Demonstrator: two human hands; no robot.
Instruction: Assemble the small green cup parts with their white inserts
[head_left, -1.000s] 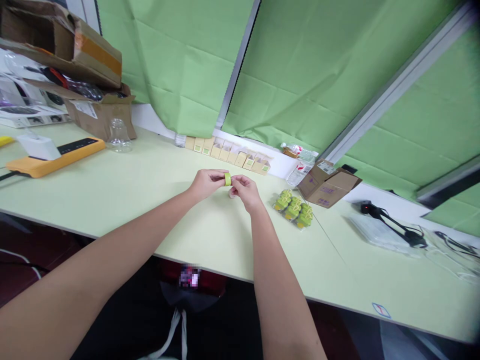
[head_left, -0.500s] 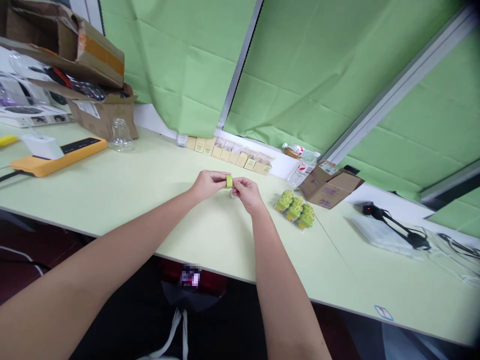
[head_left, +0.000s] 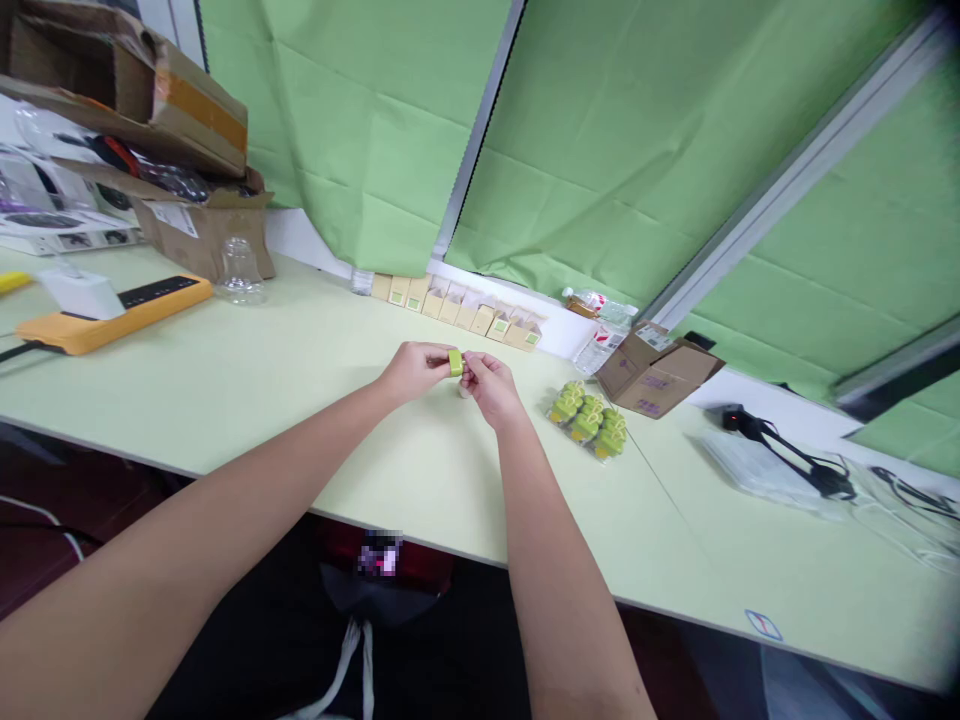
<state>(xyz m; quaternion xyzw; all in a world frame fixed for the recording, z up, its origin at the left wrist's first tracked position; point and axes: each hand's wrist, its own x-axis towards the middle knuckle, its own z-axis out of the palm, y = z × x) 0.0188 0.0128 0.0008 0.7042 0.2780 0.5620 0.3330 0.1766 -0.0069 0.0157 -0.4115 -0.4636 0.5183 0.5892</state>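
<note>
Above the middle of the desk, my left hand [head_left: 414, 372] pinches a small yellow-green piece [head_left: 455, 363] between thumb and fingertips. My right hand [head_left: 491, 388] meets it from the other side, with thumb and forefinger closed at the piece's right edge. Whatever sits between those right fingertips is too small to make out. A small pale thing [head_left: 464, 392] shows just under the right fingers, partly hidden by them. To the right of my right hand lies a clear pack of several green-and-yellow items [head_left: 587, 420].
Several small tan boxes [head_left: 465, 307] line the back of the desk [head_left: 270, 400]. Plastic bottles [head_left: 598, 345] and an open carton [head_left: 660, 372] stand at back right. On the left are an orange power strip [head_left: 127, 315], a clear jar [head_left: 241, 272] and stacked cartons [head_left: 202, 225].
The yellow-green piece has turned slightly between my fingers and shows a blockier side. My right hand has shifted a little to the left; my left hand stays nearly in place.
</note>
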